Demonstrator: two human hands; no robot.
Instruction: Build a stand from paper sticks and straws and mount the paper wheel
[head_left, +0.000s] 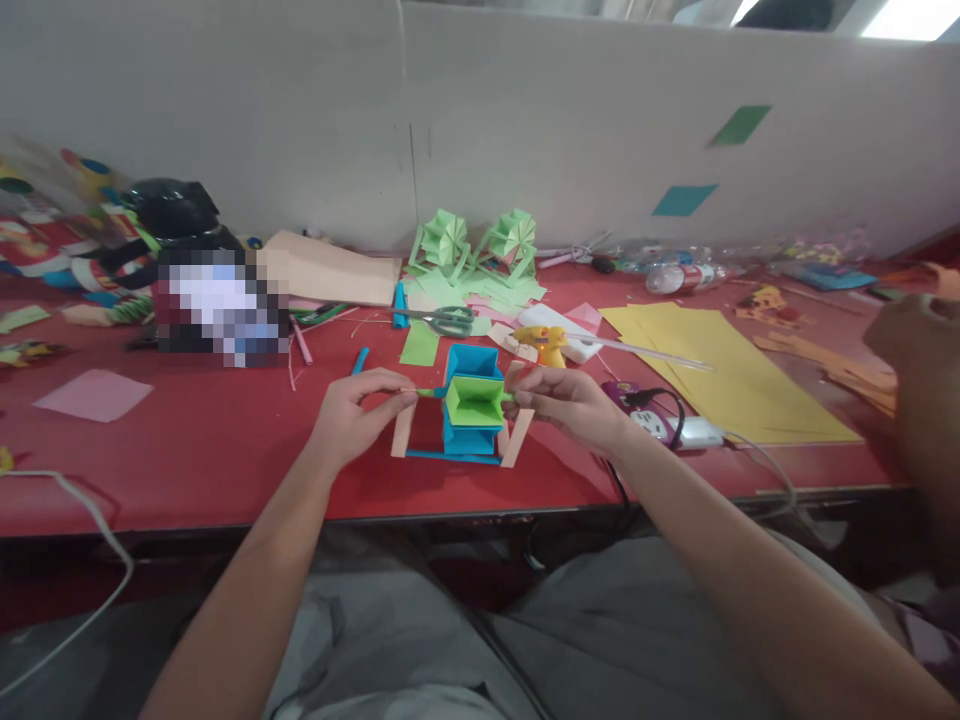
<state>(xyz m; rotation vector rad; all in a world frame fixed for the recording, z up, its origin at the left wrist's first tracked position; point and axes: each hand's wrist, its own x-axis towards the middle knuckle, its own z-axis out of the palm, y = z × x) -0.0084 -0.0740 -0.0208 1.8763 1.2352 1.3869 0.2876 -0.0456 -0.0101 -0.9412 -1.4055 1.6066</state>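
Note:
A folded paper wheel [474, 402] in blue and light green sits at the front middle of the table. A thin rolled-paper axle [427, 392] sticks out from its sides. My left hand [364, 405] pinches the axle's left end between thumb and fingers. At the wheel's right side, my right hand [566, 402] pinches the green tip of the other end. Beige paper legs [403, 430] stand on both sides, joined low in front by a blue paper rod [454, 457]. My right fingers partly hide the right-hand legs.
Behind the wheel lie scissors [450, 320], a yellow glue gun [546, 342] and two light green paper wheels [444, 240]. Yellow sheets [720, 370] and a power strip [645, 420] are to the right. Another person's hand [919, 340] shows at the right edge. A phone-like screen [221, 305] stands left.

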